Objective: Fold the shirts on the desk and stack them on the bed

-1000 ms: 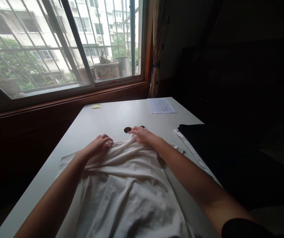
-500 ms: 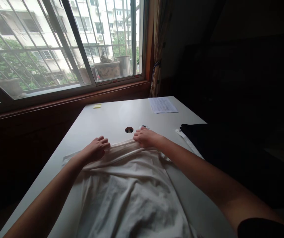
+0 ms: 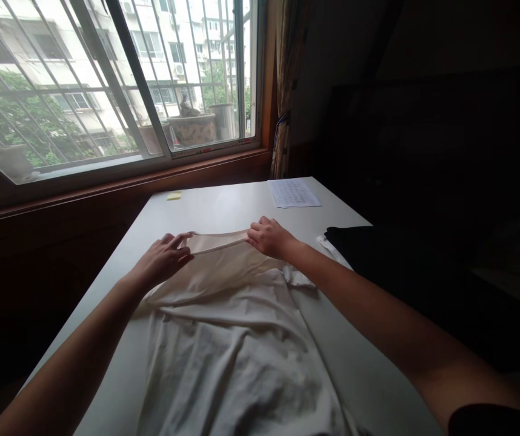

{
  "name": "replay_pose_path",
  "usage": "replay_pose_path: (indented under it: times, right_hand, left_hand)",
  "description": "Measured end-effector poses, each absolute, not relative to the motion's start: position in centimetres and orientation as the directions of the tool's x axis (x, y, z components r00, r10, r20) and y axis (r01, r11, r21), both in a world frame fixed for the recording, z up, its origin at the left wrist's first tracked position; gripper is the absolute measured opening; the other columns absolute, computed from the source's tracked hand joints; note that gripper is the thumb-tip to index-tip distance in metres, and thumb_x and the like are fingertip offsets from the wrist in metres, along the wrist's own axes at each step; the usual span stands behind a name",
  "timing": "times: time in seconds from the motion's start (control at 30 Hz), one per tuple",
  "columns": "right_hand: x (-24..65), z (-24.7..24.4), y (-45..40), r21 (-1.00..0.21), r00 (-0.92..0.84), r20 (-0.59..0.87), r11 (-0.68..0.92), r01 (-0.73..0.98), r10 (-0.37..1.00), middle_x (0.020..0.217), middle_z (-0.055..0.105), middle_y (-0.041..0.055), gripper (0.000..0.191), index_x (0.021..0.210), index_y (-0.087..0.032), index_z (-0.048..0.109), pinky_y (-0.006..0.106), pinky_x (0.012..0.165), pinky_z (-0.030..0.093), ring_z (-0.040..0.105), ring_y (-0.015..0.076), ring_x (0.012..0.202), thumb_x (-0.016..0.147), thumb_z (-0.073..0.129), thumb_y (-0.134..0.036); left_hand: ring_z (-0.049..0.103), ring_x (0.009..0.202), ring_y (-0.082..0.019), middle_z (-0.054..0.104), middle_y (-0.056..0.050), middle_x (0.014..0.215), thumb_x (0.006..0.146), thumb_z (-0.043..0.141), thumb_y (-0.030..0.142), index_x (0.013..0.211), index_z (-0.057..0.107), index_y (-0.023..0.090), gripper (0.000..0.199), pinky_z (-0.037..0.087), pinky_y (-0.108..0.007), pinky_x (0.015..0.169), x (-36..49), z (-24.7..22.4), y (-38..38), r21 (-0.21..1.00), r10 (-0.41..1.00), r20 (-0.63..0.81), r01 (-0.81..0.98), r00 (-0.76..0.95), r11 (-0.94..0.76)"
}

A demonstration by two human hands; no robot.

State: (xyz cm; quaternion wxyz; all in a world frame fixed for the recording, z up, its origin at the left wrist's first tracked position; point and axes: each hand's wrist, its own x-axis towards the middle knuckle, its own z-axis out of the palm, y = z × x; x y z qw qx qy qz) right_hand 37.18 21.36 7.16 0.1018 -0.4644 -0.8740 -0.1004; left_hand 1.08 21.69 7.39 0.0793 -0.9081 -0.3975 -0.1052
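Note:
A white T-shirt (image 3: 242,351) lies spread and wrinkled on the white table (image 3: 100,375), its body toward me and a short sleeve showing at the right. My left hand (image 3: 164,254) pinches the left end of its far edge, fingers bent around the fabric. On the right end of the same edge, my right hand (image 3: 270,236) is closed in a grip. Between the two hands the edge is stretched and raised off the tabletop, and it looks like the neckline.
Dark clothing with a white edge (image 3: 351,242) lies along the table's right side. Printed sheets (image 3: 293,192) and a yellow sticky note (image 3: 174,195) rest near the far edge. A barred window (image 3: 119,85) and a tied curtain (image 3: 282,127) stand beyond.
Both hands have lifted the shirt's far edge and spread slightly apart, pulling it taut. The fabric now hides the round hole in the table.

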Motion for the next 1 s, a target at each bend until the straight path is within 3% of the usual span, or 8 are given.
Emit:
replay_pose_path:
  times: [0.1,0.2,0.3,0.43,0.53,0.63,0.83,1.0]
  right_hand:
    - [36.6,6.7,22.5,0.058,-0.498,0.272,0.503,0.862,0.823,0.114,0.067,0.0160,0.034,0.109,-0.016,0.070,0.037,0.083,0.040,0.054,0.0286,0.105,0.108,0.041,-0.034]
    - [36.1,6.1,23.4,0.040,-0.466,0.277,0.475,0.879,0.840,0.116,0.066,0.0162,0.028,0.110,-0.016,0.069,0.037,0.086,0.042,0.053,0.0295,0.109,0.106,0.045,-0.029]
    - [35.7,5.2,24.1,0.023,-0.429,0.249,0.437,0.899,0.868,0.117,0.064,0.0178,0.025,0.110,-0.015,0.070,0.039,0.090,0.044,0.052,0.0307,0.112,0.102,0.047,-0.019]
    - [35.3,3.8,24.8,-0.016,-0.396,0.233,0.411,0.911,0.888,0.120,0.063,0.0200,0.026,0.110,-0.015,0.070,0.042,0.093,0.045,0.052,0.0326,0.113,0.094,0.051,-0.010]
    - [35.3,2.8,25.2,-0.073,-0.378,0.231,0.404,0.912,0.896,0.119,0.064,0.0202,0.022,0.106,-0.015,0.071,0.044,0.094,0.046,0.052,0.0337,0.115,0.093,0.055,-0.011]
    - [35.8,2.3,25.8,-0.172,-0.351,0.235,0.395,0.903,0.906,0.115,0.067,0.0179,0.014,0.099,-0.017,0.072,0.043,0.096,0.047,0.055,0.0318,0.113,0.095,0.060,-0.020]
    - [36.8,2.3,27.5,-0.451,-0.218,0.306,0.342,0.824,0.927,0.108,0.068,0.0096,0.012,0.095,-0.017,0.070,0.030,0.094,0.049,0.063,0.0189,0.100,0.095,0.062,-0.025]
    - [37.1,2.9,27.6,-0.643,-0.034,0.346,0.264,0.719,0.938,0.104,0.071,0.0060,0.018,0.103,-0.019,0.068,0.032,0.085,0.052,0.065,0.0190,0.093,0.093,0.059,-0.032]
  left_hand:
    - [0.060,0.103,-0.028,0.060,-0.010,0.137,0.101,0.051,0.040,0.092,0.075,0.025,0.029,0.052,-0.045,0.089,1.3,7.3,23.2,-0.068,0.727,0.266,0.765,0.633,-0.641]
    - [0.060,0.107,-0.031,0.053,-0.011,0.145,0.099,0.054,0.039,0.091,0.073,0.023,0.027,0.053,-0.045,0.087,1.5,6.9,24.5,-0.095,0.767,0.256,0.805,0.588,-0.586]
    - [0.063,0.108,-0.031,0.049,-0.013,0.147,0.096,0.057,0.037,0.097,0.069,0.022,0.019,0.053,-0.044,0.088,2.1,6.1,25.7,0.012,0.838,0.233,0.860,0.493,-0.510]
    - [0.066,0.097,-0.028,0.065,-0.012,0.116,0.091,0.061,0.029,0.103,0.065,0.022,0.015,0.052,-0.040,0.085,3.1,4.5,26.8,0.132,0.886,0.193,0.884,0.421,-0.449]
    - [0.065,0.089,-0.025,0.069,-0.009,0.100,0.090,0.059,0.028,0.096,0.063,0.023,0.009,0.051,-0.037,0.081,3.6,3.6,27.1,0.194,0.892,0.199,0.876,0.405,-0.441]
    - [0.064,0.082,-0.024,0.069,-0.008,0.092,0.091,0.056,0.031,0.088,0.060,0.024,0.009,0.049,-0.035,0.077,3.5,3.0,27.4,0.284,0.902,0.223,0.860,0.371,-0.424]
    - [0.065,0.079,-0.021,0.069,-0.003,0.084,0.088,0.058,0.039,0.087,0.057,0.025,0.014,0.047,-0.032,0.072,2.9,2.9,28.5,0.504,0.926,0.286,0.783,0.248,-0.365]
    - [0.060,0.069,-0.016,0.067,-0.002,0.089,0.089,0.058,0.051,0.099,0.060,0.024,0.029,0.046,-0.028,0.067,3.0,3.9,28.8,0.643,0.931,0.329,0.684,0.158,-0.344]
